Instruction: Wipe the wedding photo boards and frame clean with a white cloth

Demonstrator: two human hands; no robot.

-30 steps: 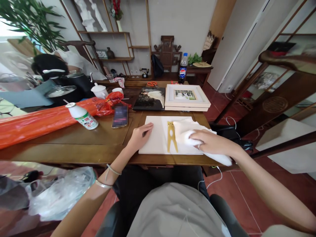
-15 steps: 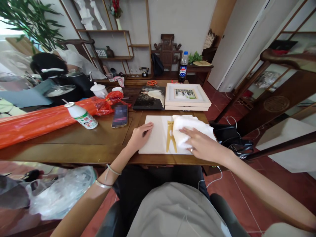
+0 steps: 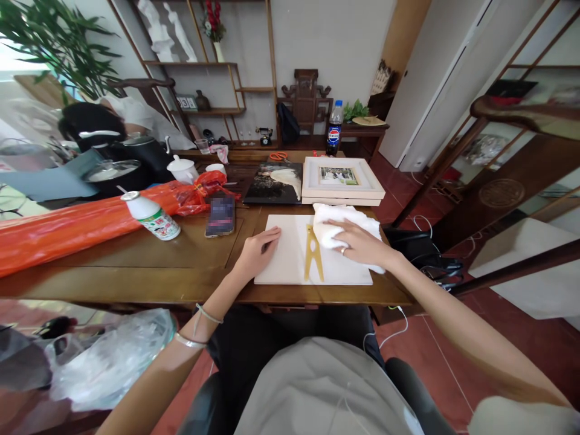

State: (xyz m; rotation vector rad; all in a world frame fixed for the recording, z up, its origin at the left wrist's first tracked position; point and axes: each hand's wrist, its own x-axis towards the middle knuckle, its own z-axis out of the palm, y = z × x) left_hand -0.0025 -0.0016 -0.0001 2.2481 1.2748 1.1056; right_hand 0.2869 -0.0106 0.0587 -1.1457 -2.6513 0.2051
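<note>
A white board (image 3: 285, 266) lies flat on the wooden table (image 3: 136, 266) in front of me. A yellow clip-like stand piece (image 3: 312, 260) sits on the board's middle. My left hand (image 3: 258, 251) rests on the board's left edge, fingers curled against it. My right hand (image 3: 357, 241) presses a white cloth (image 3: 344, 220) onto the board's far right part, fingers flat on the cloth.
Behind the board lie a white picture frame (image 3: 342, 178) and a dark photo print (image 3: 276, 181). A phone (image 3: 220, 214), a small white bottle (image 3: 151, 214) and a long orange plastic bag (image 3: 67, 226) lie to the left. A person leans over pots at far left.
My right hand has slid the white cloth from the board's near right corner up toward its far right side. My left hand has stayed on the left edge.
</note>
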